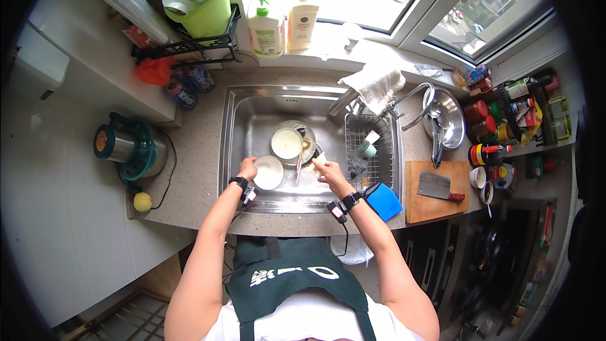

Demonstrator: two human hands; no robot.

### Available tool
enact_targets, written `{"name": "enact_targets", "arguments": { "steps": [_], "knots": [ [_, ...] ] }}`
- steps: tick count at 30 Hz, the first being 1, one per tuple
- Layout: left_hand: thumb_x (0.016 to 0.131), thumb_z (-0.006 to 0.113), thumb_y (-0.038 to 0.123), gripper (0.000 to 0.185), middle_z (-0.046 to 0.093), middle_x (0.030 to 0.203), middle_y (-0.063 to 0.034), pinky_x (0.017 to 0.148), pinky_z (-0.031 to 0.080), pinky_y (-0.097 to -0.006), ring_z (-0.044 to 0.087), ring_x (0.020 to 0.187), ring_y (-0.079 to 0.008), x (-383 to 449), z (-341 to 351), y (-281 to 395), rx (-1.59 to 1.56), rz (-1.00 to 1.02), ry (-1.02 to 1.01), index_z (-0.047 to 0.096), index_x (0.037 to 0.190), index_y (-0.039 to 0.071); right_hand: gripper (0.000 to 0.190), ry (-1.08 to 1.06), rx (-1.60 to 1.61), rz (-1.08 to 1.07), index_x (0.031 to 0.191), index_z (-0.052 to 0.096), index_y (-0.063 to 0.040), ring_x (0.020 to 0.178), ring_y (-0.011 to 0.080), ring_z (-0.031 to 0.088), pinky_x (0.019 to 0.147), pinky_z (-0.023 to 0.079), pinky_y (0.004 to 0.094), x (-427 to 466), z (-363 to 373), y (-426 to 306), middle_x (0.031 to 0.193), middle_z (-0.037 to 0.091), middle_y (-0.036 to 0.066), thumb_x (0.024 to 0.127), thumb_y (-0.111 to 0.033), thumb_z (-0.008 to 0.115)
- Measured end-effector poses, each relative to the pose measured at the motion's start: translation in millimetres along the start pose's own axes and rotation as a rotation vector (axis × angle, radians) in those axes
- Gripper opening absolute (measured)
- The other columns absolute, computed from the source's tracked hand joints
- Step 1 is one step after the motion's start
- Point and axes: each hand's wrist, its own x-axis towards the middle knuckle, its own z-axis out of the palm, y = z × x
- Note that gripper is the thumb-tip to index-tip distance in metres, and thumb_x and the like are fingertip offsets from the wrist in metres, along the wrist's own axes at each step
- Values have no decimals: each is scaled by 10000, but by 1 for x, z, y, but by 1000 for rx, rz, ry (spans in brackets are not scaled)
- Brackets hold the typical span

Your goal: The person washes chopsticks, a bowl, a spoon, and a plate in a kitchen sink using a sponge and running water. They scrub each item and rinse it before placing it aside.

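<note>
My left hand [248,169] grips the rim of a white bowl [268,173] in the lower left part of the stainless steel sink [246,125]. Just right of it, my right hand [330,173] holds a pale cloth [320,166], its fingers pinched around it. Behind the two hands, another white bowl [287,143] rests over a glass dish [300,128]. A spoon [306,144] and what look like chopsticks [299,165] stand or lean in the stacked dishes. Part of a dark dish shows beside the cloth.
A wire basket [352,128] holding steel wool [357,166] hangs at the sink's right, below the cloth-draped faucet [342,103]. A blue cloth [384,202] lies over the front edge. Farther right, a cleaver [434,185] lies on a wooden cutting board [419,213], near a metal bowl [455,123].
</note>
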Motion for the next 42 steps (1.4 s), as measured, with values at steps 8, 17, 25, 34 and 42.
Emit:
{"name": "enact_targets", "arguments": {
  "steps": [8,17,25,34,42],
  "knots": [
    [819,522,64,242,635,1045,-191,892,471,-422,592,1026,-356,34,39,-55,351,131,42,688,991,101,308,-39,-113,-46,959,652,-69,760,82,583,615,457,243,-8,0,19,862,647,4,853,-358,664],
    [768,647,177,288,649,1033,-185,892,474,-403,603,1018,-347,53,37,-48,412,53,-52,660,1023,45,292,-39,-88,-72,1021,631,-79,795,71,574,632,458,236,-9,-18,9,917,638,-6,876,-331,639],
    [715,715,312,503,609,1072,-268,879,481,-435,582,1031,-397,99,43,58,241,79,-39,603,1054,-43,242,-61,36,-47,1071,618,-46,853,106,607,664,491,255,-16,-13,14,987,650,25,897,-203,556],
    [695,567,-46,245,617,948,-301,803,519,-457,601,944,-431,114,74,58,392,165,60,643,926,-70,245,37,93,-77,1020,634,-53,798,99,601,636,476,257,-35,-35,15,912,650,9,890,-243,551],
    [714,504,-108,565,536,1196,-209,568,611,-412,645,888,-372,108,62,84,-86,-86,-291,424,1263,2,245,80,153,42,1074,611,-75,874,109,590,701,467,256,-39,-41,15,967,634,9,874,-181,519]
  ]
}}
